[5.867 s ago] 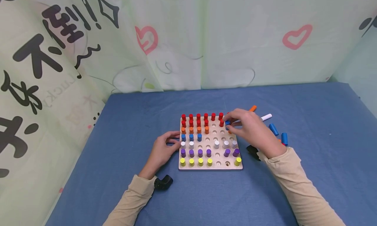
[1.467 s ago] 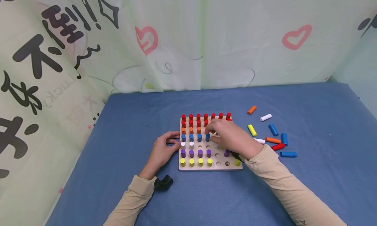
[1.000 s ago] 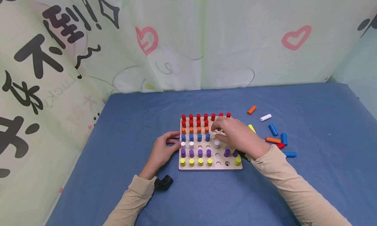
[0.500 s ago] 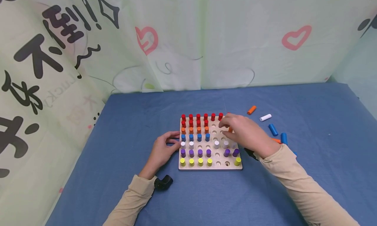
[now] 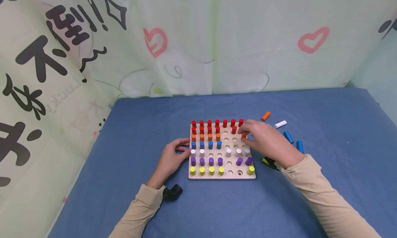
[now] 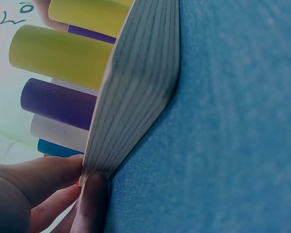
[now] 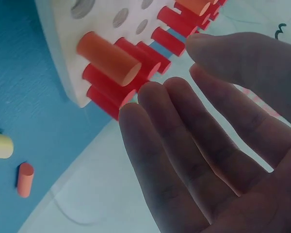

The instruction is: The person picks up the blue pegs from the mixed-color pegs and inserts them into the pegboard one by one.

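A wooden pegboard (image 5: 229, 167) stands on the blue tablecloth, with rows of red, orange, blue, white, purple and yellow pegs upright in its holes. My left hand (image 5: 170, 158) rests at the board's left edge, its thumb and fingertips touching the rim in the left wrist view. Over the board's right side hovers my right hand (image 5: 263, 138), fingers spread and holding nothing. An orange peg (image 7: 109, 58) stands in the board near its fingertips, with red pegs (image 7: 106, 92) beside it. A blue peg (image 5: 219, 144) is fourth in the blue row.
Loose pegs lie right of the board: an orange peg (image 5: 265, 116), a white peg (image 5: 280, 124), blue pegs (image 5: 288, 137) and a yellow peg (image 5: 265, 161), partly hidden by the right wrist's camera. Others are covered by the right arm. A printed curtain (image 5: 248, 59) hangs behind the table.
The blue peg held earlier in my right hand now stands in the blue row. That hand has let go and drawn back to the right. The left hand has stayed put.
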Available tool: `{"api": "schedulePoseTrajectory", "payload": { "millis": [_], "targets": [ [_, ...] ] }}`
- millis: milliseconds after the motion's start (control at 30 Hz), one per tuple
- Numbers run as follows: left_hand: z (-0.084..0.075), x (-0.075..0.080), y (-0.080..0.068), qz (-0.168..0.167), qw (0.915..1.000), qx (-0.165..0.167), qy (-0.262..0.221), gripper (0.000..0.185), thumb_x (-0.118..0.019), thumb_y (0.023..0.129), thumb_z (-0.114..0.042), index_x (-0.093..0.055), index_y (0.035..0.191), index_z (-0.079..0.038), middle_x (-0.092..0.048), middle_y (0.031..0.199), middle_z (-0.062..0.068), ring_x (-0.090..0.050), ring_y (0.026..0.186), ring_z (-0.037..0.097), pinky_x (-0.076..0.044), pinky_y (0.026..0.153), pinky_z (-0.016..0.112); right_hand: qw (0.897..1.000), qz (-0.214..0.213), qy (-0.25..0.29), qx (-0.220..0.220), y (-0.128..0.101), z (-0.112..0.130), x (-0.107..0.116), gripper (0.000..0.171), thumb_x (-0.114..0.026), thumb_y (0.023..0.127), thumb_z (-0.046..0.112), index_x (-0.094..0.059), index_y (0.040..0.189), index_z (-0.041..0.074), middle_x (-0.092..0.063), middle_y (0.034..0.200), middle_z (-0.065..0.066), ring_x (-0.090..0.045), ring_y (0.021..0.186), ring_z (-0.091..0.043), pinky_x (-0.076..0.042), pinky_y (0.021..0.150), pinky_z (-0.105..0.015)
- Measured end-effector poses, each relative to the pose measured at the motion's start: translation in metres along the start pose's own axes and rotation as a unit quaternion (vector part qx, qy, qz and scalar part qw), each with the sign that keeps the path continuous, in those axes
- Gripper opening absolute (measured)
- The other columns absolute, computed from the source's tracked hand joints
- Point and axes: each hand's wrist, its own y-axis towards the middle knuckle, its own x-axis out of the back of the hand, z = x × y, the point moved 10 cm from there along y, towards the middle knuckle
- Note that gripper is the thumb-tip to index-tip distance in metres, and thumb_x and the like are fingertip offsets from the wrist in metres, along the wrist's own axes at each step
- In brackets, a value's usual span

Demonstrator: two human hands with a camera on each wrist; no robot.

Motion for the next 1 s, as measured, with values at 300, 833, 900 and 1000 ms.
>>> {"api": "schedulePoseTrajectory", "payload": {
  "millis": [300, 833, 900, 1000],
  "targets": [
    [-0.001, 0.0, 0.0, -0.001, 1.0, -0.001, 0.001, 0.04, -0.072, 0.091, -0.013, -0.063, 0.131, -0.01, -0.067, 0.121, 0.006, -0.065, 0.099, 0.019, -0.058, 0.083, 0.032, 1.0, -0.011, 0.004, -0.004, -0.008, -0.014, 0.003, 0.019, -0.077, 0.083, 0.002, -0.072, 0.101, 0.003, -0.068, 0.099, -0.012, -0.066, 0.091, -0.028, -0.057, 0.078, -0.045],
    [0.002, -0.001, 0.001, -0.001, 1.0, 0.0, 0.002, 0.041, -0.072, 0.091, -0.013, -0.063, 0.131, -0.01, -0.067, 0.122, 0.006, -0.065, 0.1, 0.019, -0.058, 0.083, 0.032, 0.999, -0.006, 0.002, -0.033, -0.018, -0.045, 0.007, 0.028, -0.077, 0.083, 0.003, -0.071, 0.11, 0.0, -0.07, 0.106, -0.015, -0.066, 0.096, -0.032, -0.055, 0.083, -0.05],
    [0.002, -0.001, 0.001, 0.0, 1.0, -0.001, 0.002, 0.041, -0.071, 0.091, -0.012, -0.063, 0.131, -0.01, -0.067, 0.122, 0.006, -0.065, 0.1, 0.019, -0.058, 0.083, 0.032, 0.999, -0.003, -0.003, -0.041, -0.019, -0.049, 0.008, 0.028, -0.077, 0.083, 0.004, -0.071, 0.11, 0.0, -0.07, 0.108, -0.016, -0.066, 0.096, -0.032, -0.056, 0.082, -0.05],
    [0.002, 0.0, 0.001, 0.0, 1.0, -0.002, 0.001, 0.041, -0.071, 0.091, -0.012, -0.062, 0.131, -0.01, -0.067, 0.122, 0.006, -0.065, 0.1, 0.019, -0.058, 0.084, 0.032, 0.999, 0.001, -0.008, -0.051, -0.021, -0.056, 0.008, 0.029, -0.077, 0.084, 0.005, -0.071, 0.111, 0.0, -0.069, 0.11, -0.017, -0.066, 0.095, -0.033, -0.055, 0.081, -0.05]
  ]
}}
